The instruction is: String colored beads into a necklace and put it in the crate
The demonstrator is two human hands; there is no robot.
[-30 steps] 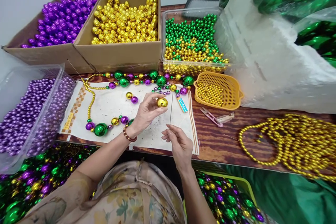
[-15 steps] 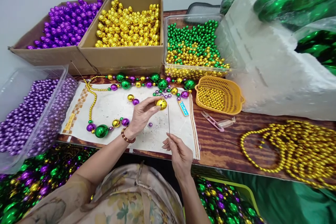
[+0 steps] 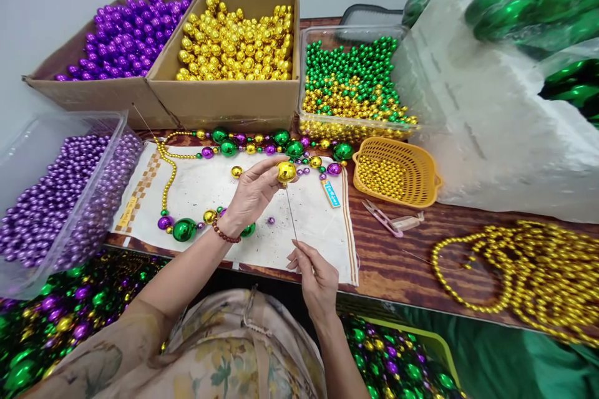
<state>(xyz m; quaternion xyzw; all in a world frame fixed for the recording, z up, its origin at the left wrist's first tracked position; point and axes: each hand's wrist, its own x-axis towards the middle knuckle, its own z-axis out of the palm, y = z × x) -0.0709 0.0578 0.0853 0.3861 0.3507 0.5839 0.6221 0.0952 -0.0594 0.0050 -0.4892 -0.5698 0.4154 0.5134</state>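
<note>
Between thumb and fingers, my left hand [image 3: 256,190] pinches a shiny gold bead [image 3: 286,172] above the white cloth [image 3: 299,230]. My right hand [image 3: 318,274] is closed on the lower end of a long thin needle [image 3: 292,214], whose upper end meets the underside of the gold bead. Whether the tip has gone into the hole I cannot tell. A strand of green, purple and gold beads [image 3: 184,229] lies on the cloth and passes behind my left hand. Loose on the cloth are a small gold bead [image 3: 236,172] and a tiny purple bead [image 3: 271,220].
Behind the cloth stand boxes of purple beads [image 3: 131,31] and gold beads [image 3: 238,43], and a clear tub [image 3: 327,118] of green and gold ones. Right are an orange basket [image 3: 423,181], pink-handled snips [image 3: 384,219] and gold bead strings [image 3: 528,274]. A purple-bead tub [image 3: 116,137] stands left.
The gold bead and the needle have come together; before, the needle's tip stood to the right of the bead. My left hand has risen slightly, and the needle now leans left.
</note>
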